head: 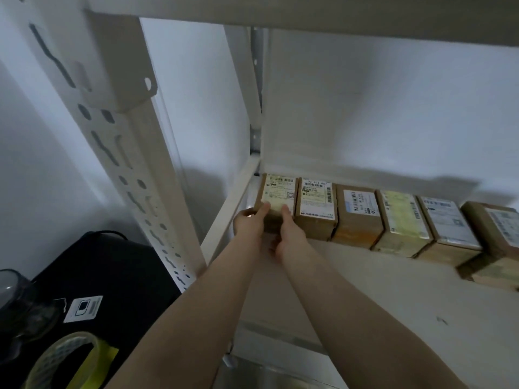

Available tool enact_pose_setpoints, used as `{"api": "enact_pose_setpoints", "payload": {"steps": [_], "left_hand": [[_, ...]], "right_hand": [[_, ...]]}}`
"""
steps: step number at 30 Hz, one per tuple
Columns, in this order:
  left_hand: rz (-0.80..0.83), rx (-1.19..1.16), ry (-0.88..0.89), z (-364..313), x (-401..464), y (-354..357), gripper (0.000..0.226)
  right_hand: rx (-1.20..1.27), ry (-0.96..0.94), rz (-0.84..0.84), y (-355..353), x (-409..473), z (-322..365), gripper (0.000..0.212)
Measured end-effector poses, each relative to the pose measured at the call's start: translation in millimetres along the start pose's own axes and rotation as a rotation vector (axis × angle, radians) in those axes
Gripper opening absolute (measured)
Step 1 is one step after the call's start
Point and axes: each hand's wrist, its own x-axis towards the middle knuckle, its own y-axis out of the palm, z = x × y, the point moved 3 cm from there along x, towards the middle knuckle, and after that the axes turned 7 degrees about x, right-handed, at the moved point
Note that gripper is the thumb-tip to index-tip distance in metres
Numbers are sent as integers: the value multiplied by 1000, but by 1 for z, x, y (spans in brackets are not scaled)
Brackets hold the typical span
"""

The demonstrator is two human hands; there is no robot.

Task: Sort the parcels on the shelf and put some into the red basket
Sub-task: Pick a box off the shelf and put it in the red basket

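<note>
A row of several brown cardboard parcels with white labels stands along the back of the white shelf (365, 290). The leftmost parcel (279, 192) sits in the shelf's far left corner. My left hand (248, 223) grips its left side, thumb on the labelled top. My right hand (290, 237) holds its front right, thumb lying on the label. Right beside it stands a second labelled parcel (316, 206), touching it. No red basket is in view.
A white perforated upright post (134, 164) rises at the left and an upper shelf board (309, 12) hangs overhead. Below left lie a black case (106, 270) with a white sticker, a tape roll (64, 357) and a yellow item.
</note>
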Motion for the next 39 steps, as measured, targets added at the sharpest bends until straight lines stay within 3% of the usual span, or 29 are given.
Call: {"api": "enact_pose_setpoints", "payload": {"steps": [5, 10, 23, 39], "left_hand": [[39, -47, 75, 6, -9, -11, 43], [133, -209, 63, 17, -19, -17, 23], [225, -301, 124, 25, -20, -18, 22], [203, -249, 145, 28, -13, -17, 23]], "right_hand": [[74, 18, 95, -12, 0, -10, 36], [63, -101, 143, -27, 0, -24, 42], [97, -139, 196, -34, -14, -22, 39], [89, -142, 192, -34, -14, -22, 40]]}}
